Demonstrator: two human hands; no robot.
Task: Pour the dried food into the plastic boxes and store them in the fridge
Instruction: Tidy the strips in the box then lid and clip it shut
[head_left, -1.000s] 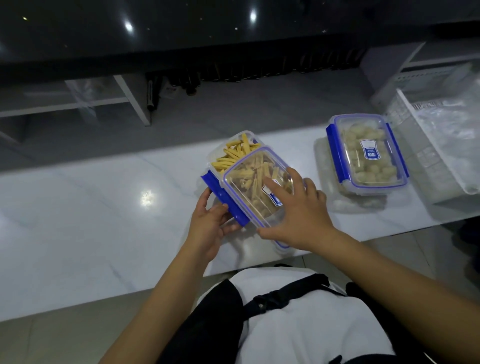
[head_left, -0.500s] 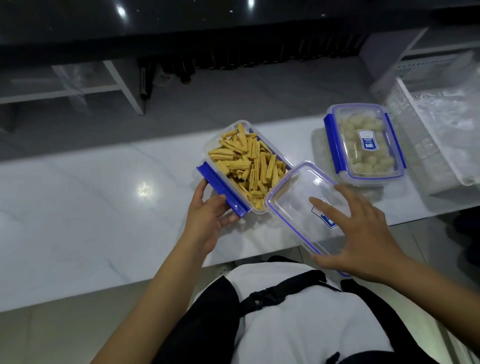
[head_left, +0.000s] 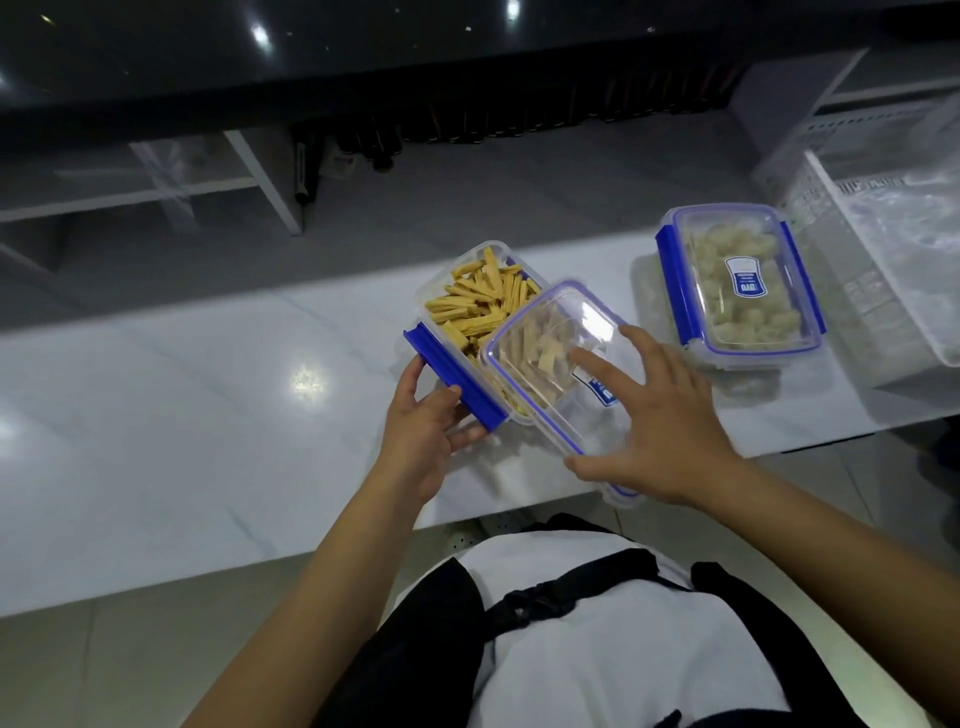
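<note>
Clear plastic formed the open box (head_left: 441, 280), a rounded rectangle packed with ridged yellow sticks of dried food (head_left: 480, 306) lying in loose rows. It sat on the glossy white marble-patterned counter (head_left: 182, 426), near its front edge. A solid blue locking clip (head_left: 453, 378) ran along the box's near-left side, and the left hand (head_left: 426, 436) gripped the box there, thumb and fingers curled against the clip and the wall beneath it.

Over the box's near-right half lay the transparent lid (head_left: 550, 358), a shallow tray shape with a thin blue seal line around its rim and a small blue label. It rested askew, covering only part of the box and jutting past the counter edge toward the person. The right hand (head_left: 670, 426) held the lid with spread fingers on top and the thumb hooked at its near rim; the sticks showed pale through the plastic.

Well apart to the right stood a second plastic box (head_left: 740, 283), lid seated on it with blue clips down its long sides, filled with pale, lumpy pieces of dried food. Just beyond it, at the counter's right end, sat a white perforated basket (head_left: 831, 218) holding crinkled clear plastic bags (head_left: 914, 228).
</note>
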